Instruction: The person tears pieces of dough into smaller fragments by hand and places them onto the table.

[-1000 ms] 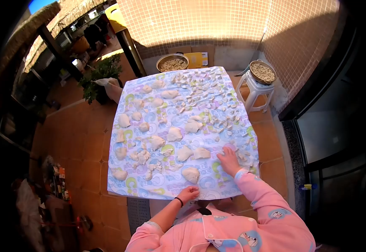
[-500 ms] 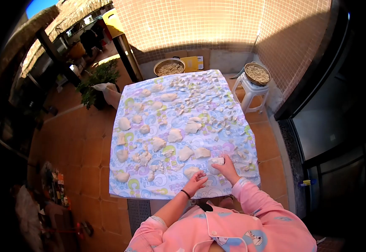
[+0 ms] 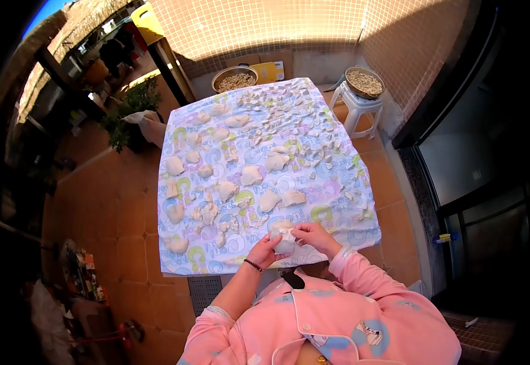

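Note:
Above the near edge of the cloth, a whitish, rough lump [image 3: 285,243] is held between both of my hands. My left hand [image 3: 265,251], with a dark beaded bracelet at the wrist, grips its left side. The fingers of my right hand [image 3: 316,238] pinch its upper right edge. Just beyond it, another pale lump [image 3: 281,225] is partly covered from view. More whitish lumps, such as a lump [image 3: 251,176] near the middle and a lump [image 3: 294,198] closer to me, lie spread over the patterned cloth [image 3: 216,263].
Many small pale pieces [image 3: 283,115] are scattered at the table's far right. A round pan of pieces [image 3: 234,79] stands beyond the table, and another pan [image 3: 364,83] sits on a white stool [image 3: 358,111]. A potted plant [image 3: 132,112] is at the left, a dark door frame [image 3: 438,109] at the right.
My right hand has brought its lump leftward off the cloth to my left hand. My left hand has closed on that lump. The view has shifted slightly.

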`<state>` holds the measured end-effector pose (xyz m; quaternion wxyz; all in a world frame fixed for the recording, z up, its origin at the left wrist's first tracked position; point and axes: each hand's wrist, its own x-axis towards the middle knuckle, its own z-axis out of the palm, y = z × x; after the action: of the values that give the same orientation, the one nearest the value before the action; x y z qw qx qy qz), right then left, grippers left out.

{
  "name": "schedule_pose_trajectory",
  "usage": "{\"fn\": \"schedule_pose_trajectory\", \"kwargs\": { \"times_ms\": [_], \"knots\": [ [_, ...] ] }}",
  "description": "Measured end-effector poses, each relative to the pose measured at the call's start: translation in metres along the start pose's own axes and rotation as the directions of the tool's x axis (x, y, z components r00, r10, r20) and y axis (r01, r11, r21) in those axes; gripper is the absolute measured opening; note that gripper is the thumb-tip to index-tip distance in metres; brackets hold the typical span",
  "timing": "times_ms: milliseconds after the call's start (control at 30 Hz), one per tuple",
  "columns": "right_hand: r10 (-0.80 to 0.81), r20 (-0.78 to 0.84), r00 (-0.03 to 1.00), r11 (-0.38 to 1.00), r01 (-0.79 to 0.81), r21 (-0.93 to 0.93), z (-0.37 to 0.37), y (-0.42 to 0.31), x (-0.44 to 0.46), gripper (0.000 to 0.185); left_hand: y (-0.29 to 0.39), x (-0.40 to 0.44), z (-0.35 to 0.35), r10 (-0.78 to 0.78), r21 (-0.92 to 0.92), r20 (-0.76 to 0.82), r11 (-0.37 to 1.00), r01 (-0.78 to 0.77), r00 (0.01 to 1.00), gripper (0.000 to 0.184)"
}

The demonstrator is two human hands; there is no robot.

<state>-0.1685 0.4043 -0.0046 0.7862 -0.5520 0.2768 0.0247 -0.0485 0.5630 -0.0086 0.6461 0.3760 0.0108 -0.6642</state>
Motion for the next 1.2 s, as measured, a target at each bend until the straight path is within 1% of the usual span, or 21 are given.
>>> {"fn": "schedule_pose_trajectory", "kwargs": {
  "times_ms": [67, 200, 267, 333, 400, 500, 600, 633, 667, 700, 733, 767, 800, 833, 867, 933, 967, 1033, 1067, 1133, 1200],
  "knots": [
    [-0.018, 0.014, 1.000, 1.000, 0.018, -0.001, 0.002, 0.000, 0.001, 0.022, 0.002, 0.001, -0.005, -0.015, 0.044, -0.014, 0.999, 0.016, 1.000, 0.035],
    [0.025, 0.018, 1.000, 0.998, -0.026, 0.050, -0.002, -0.003, 0.002, 0.021, 0.007, 0.003, -0.003, -0.052, 0.025, 0.018, 0.998, 0.052, 0.998, 0.037],
    [0.063, 0.046, 0.997, 0.982, -0.070, 0.177, -0.005, -0.002, 0.001, 0.021, 0.006, 0.005, -0.003, -0.064, 0.019, 0.019, 0.998, 0.064, 0.998, 0.036],
    [0.078, 0.056, 0.995, 0.975, -0.088, 0.206, -0.008, 0.000, 0.001, 0.019, 0.006, 0.008, -0.003, -0.068, 0.017, 0.034, 0.998, 0.067, 0.997, 0.036],
    [0.080, 0.102, 0.992, 0.948, -0.107, 0.299, -0.012, 0.003, 0.004, 0.019, 0.006, 0.009, -0.001, -0.072, -0.002, 0.040, 0.997, 0.072, 0.997, 0.036],
    [0.079, 0.128, 0.989, 0.932, -0.118, 0.344, -0.016, 0.002, 0.007, 0.019, 0.010, 0.012, 0.005, -0.089, -0.005, 0.032, 0.996, 0.090, 0.995, 0.036],
    [0.100, 0.082, 0.992, 0.952, -0.119, 0.280, -0.017, -0.004, 0.009, 0.018, 0.010, 0.015, 0.008, -0.082, -0.028, 0.004, 0.996, 0.082, 0.997, 0.036],
    [0.098, 0.062, 0.993, 0.933, -0.114, 0.342, -0.020, -0.001, 0.013, 0.018, 0.009, 0.019, 0.004, -0.079, -0.089, 0.046, 0.993, 0.083, 0.996, 0.036],
    [0.095, 0.059, 0.994, 0.933, -0.109, 0.343, -0.030, 0.003, 0.021, 0.018, 0.008, 0.020, 0.002, -0.080, -0.086, 0.049, 0.993, 0.084, 0.996, 0.036],
    [0.078, -0.094, 0.993, 0.946, -0.044, 0.321, -0.043, 0.008, 0.031, 0.018, 0.008, 0.021, 0.004, -0.076, -0.082, 0.007, 0.994, 0.076, 0.997, 0.035],
    [0.056, -0.241, 0.969, 0.957, 0.017, 0.290, -0.057, 0.014, 0.042, 0.017, 0.008, 0.020, 0.005, -0.071, -0.078, -0.037, 0.995, 0.067, 0.997, 0.035],
    [0.010, -0.385, 0.923, 0.992, 0.038, 0.118, -0.075, 0.019, 0.055, 0.019, 0.006, 0.019, 0.006, -0.069, -0.077, -0.039, 0.995, 0.065, 0.997, 0.035],
    [-0.131, -0.469, 0.874, 0.974, 0.026, -0.223, -0.090, 0.011, 0.063, 0.018, 0.005, 0.018, 0.006, -0.069, -0.071, -0.084, 0.995, 0.063, 0.994, 0.034],
    [-0.293, -0.494, 0.818, 0.845, -0.019, -0.534, -0.102, 0.003, 0.071, 0.018, 0.006, 0.018, 0.006, -0.067, -0.063, -0.130, 0.996, 0.059, 0.989, 0.034],
    [-0.297, -0.488, 0.821, 0.847, -0.009, -0.532, -0.113, 0.003, 0.081, 0.018, 0.006, 0.017, 0.007, -0.059, -0.057, -0.137, 0.997, 0.052, 0.989, 0.034],
    [-0.611, -0.393, 0.687, 0.521, -0.024, -0.853, -0.132, 0.007, 0.103, 0.019, 0.006, 0.016, 0.010, -0.056, -0.061, -0.160, 0.997, 0.047, 0.986, 0.033],
    [-0.615, -0.388, 0.687, 0.522, -0.015, -0.853, -0.140, 0.009, 0.108, 0.019, 0.005, 0.017, 0.010, -0.055, -0.069, -0.166, 0.997, 0.044, 0.985, 0.033],
    [-0.611, -0.340, 0.715, 0.397, -0.095, -0.913, -0.144, 0.010, 0.112, 0.014, 0.005, 0.018, 0.011, -0.039, -0.061, -0.181, 0.998, 0.028, 0.983, 0.033],
    [-0.611, -0.336, 0.717, 0.398, -0.089, -0.913, -0.142, 0.014, 0.113, 0.014, 0.005, 0.017, 0.011, -0.032, -0.058, -0.191, 0.998, 0.021, 0.981, 0.032],
    [-0.757, -0.284, 0.589, 0.301, -0.072, -0.951, -0.125, 0.001, 0.098, 0.015, 0.008, 0.017, 0.014, -0.016, -0.052, -0.188, 0.999, 0.007, 0.982, 0.032],
    [-0.471, -0.215, 0.855, 0.596, 0.130, -0.793, -0.103, -0.021, 0.079, 0.016, 0.011, 0.019, 0.017, -0.003, -0.049, -0.178, 0.999, -0.006, 0.984, 0.032]
  ]
}}
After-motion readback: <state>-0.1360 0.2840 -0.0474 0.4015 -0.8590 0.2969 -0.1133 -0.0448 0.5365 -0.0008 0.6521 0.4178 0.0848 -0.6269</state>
